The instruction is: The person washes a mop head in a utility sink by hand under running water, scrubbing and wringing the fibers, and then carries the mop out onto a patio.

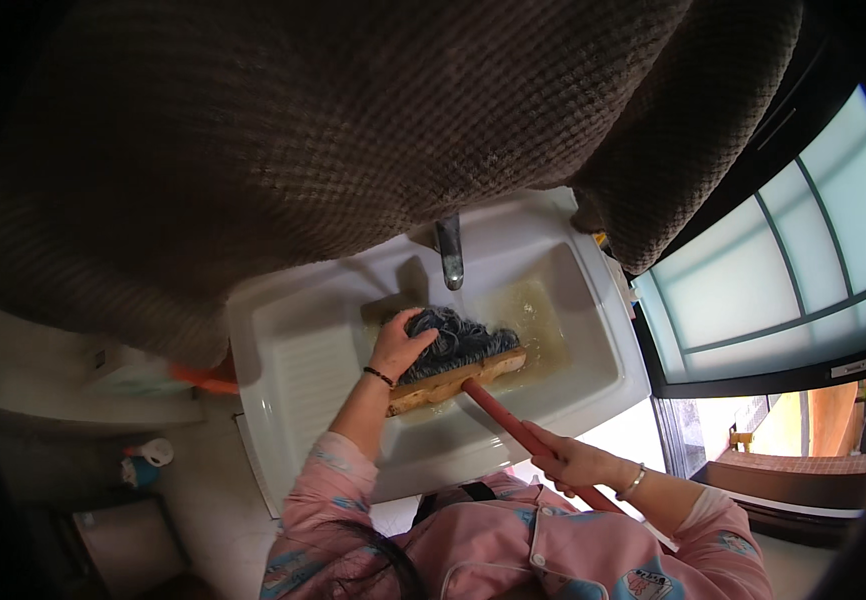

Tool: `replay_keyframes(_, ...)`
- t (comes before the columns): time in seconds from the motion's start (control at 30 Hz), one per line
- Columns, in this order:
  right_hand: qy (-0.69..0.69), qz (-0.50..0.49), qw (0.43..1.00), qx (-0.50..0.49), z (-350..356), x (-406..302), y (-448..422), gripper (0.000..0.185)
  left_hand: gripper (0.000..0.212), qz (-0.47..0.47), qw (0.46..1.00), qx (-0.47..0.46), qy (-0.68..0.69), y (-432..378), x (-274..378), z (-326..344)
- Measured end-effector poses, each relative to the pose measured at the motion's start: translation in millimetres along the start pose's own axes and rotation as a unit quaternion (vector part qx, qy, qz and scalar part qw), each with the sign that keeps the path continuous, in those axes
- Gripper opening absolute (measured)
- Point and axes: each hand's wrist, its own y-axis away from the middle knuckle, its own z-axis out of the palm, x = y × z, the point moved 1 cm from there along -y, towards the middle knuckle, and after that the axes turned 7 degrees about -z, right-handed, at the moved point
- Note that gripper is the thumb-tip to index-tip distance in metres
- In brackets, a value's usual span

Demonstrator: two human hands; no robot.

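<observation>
A mop with dark blue-grey yarn strands (451, 341), a wooden crosspiece (470, 375) and a red handle (508, 421) lies partly in a white laundry sink (628, 367). My left hand (400, 346) rests on the left end of the strands, thumb and fingers spread over them; whether it grips them is hard to tell. My right hand (571, 459) is closed around the red handle, near my body. A metal faucet (451, 255) runs a thin stream beside the strands. Cloudy yellowish water (530, 322) stands in the basin.
A large brown waffle-weave cloth (403, 127) hangs over the back of the sink. The basin's left side has a ribbed washboard slope (309, 382). An orange object (211, 375) is beyond the left rim. Frosted glass panels (748, 270) stand at the right.
</observation>
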Motion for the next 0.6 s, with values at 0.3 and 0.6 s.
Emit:
replay_keyframes(0.3, 0.035, 0.002, 0.998, 0.058, -35, -4, 72, 0.064, 0.056, 0.011, 0.982, -0.137, 0.131, 14, 15, -20)
replay_keyframes(0.6, 0.195, 0.021, 0.979, 0.061, -68, 12, -91, 0.06, 0.045, -0.296, 0.936, 0.085, 0.172, 26, -156, 50)
